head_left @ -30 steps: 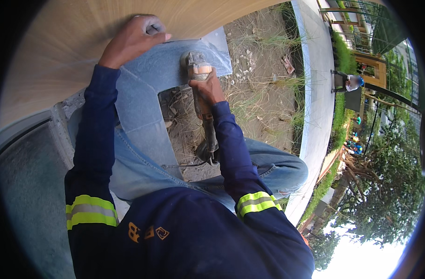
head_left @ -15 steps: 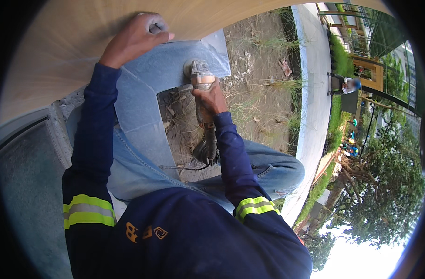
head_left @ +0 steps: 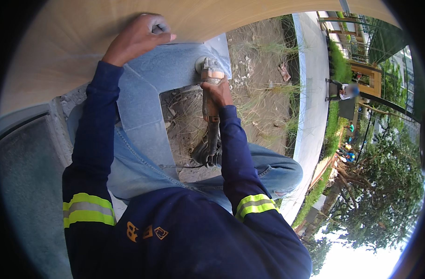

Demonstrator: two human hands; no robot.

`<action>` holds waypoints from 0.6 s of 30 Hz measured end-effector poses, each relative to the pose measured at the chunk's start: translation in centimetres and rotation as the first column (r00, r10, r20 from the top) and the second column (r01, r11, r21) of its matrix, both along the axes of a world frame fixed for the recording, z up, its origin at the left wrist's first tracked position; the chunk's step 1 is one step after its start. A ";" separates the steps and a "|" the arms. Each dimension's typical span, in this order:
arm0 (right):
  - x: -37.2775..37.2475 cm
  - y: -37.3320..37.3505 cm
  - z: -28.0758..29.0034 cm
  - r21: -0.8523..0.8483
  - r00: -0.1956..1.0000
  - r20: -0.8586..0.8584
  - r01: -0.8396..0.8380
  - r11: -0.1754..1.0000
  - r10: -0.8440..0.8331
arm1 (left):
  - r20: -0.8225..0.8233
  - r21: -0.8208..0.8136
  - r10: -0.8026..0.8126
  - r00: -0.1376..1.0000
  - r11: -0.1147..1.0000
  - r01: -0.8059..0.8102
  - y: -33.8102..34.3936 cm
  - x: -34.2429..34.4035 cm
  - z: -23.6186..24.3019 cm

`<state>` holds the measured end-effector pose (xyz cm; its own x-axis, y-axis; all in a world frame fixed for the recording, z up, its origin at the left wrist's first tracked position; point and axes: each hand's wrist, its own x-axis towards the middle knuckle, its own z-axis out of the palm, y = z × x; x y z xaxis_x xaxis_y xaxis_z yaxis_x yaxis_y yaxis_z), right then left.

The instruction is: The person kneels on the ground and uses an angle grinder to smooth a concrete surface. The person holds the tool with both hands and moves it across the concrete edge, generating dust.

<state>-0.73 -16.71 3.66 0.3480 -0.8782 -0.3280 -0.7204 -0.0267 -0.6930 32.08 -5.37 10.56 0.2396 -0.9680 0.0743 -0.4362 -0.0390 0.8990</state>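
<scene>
My left hand (head_left: 137, 38) rests against a curved tan wooden panel (head_left: 63, 46), its dusty fingers curled; what they hold, if anything, is hidden. Below it lies a dusty blue-grey stone slab ledge (head_left: 137, 116). My right hand (head_left: 217, 90) grips an angle grinder (head_left: 210, 111) by its orange body, thumb across it. The grinder head sits on the slab near its right end, just under the panel's edge, with a black cord trailing down by my crossed legs in jeans.
Dirt with dry grass and rubble (head_left: 261, 102) lies right of the slab, bordered by a pale concrete walkway (head_left: 310, 93). A person in a blue helmet (head_left: 343, 91) is on the walkway. Far right are trees (head_left: 375, 186). A dark grey panel (head_left: 28, 181) is at left.
My right hand and the grinder have shifted rightward along the slab. My left hand stays at about the same spot on the panel.
</scene>
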 end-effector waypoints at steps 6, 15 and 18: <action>-0.6 4.3 -0.9 0.044 0.997 0.032 -0.071 0.997 0.070 | 0.034 -0.116 0.037 0.999 0.993 -0.032 0.0 -0.7 0.4; 1.2 1.5 -1.3 0.031 0.998 0.001 -0.066 0.997 0.066 | 0.023 -0.168 0.082 0.996 0.983 -0.077 -0.2 -0.5 -0.7; -0.1 1.5 -0.4 0.062 1.000 0.025 0.007 0.998 -0.008 | 0.023 -0.122 0.059 0.998 0.991 -0.056 0.0 -0.4 -0.6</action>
